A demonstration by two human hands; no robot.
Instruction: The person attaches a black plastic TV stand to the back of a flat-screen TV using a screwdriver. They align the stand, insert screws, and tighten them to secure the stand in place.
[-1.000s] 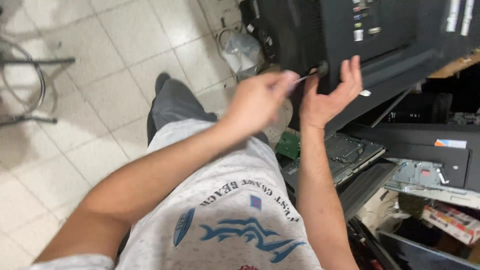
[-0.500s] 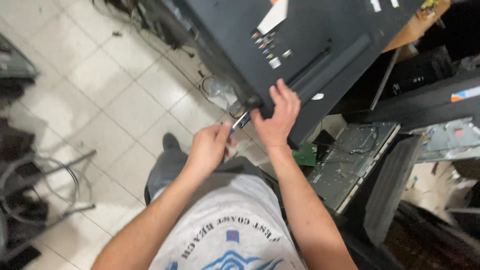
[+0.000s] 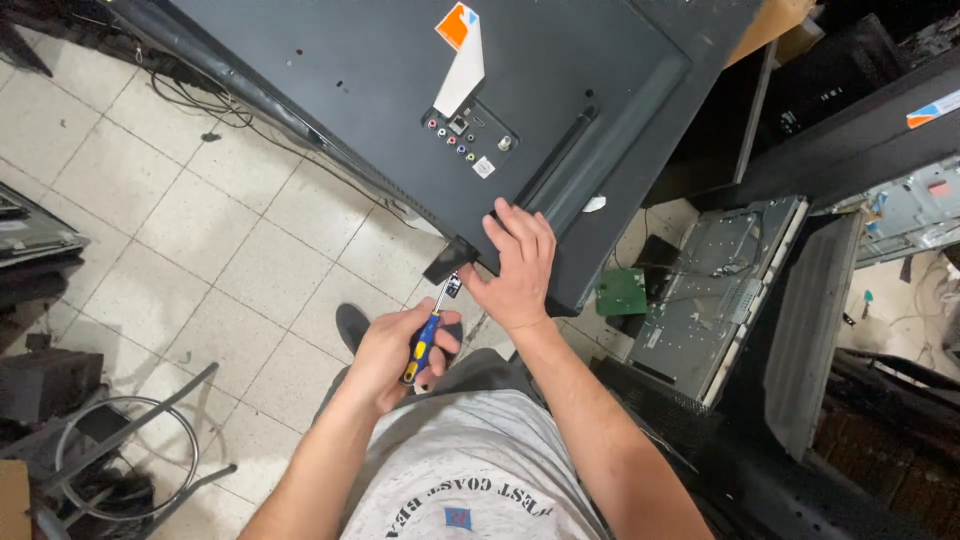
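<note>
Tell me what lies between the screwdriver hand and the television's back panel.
Only the screwdriver shaft; head view shows it running from the left hand up to the television edge.

I lose the television back panel [image 3: 400,90] past the top edge | screwdriver [image 3: 428,335] tip too small to tell

Open tiled floor [image 3: 180,240] at left gives you passage; television back panel [image 3: 400,110] above and stacked chassis [image 3: 720,290] at right block you.
</note>
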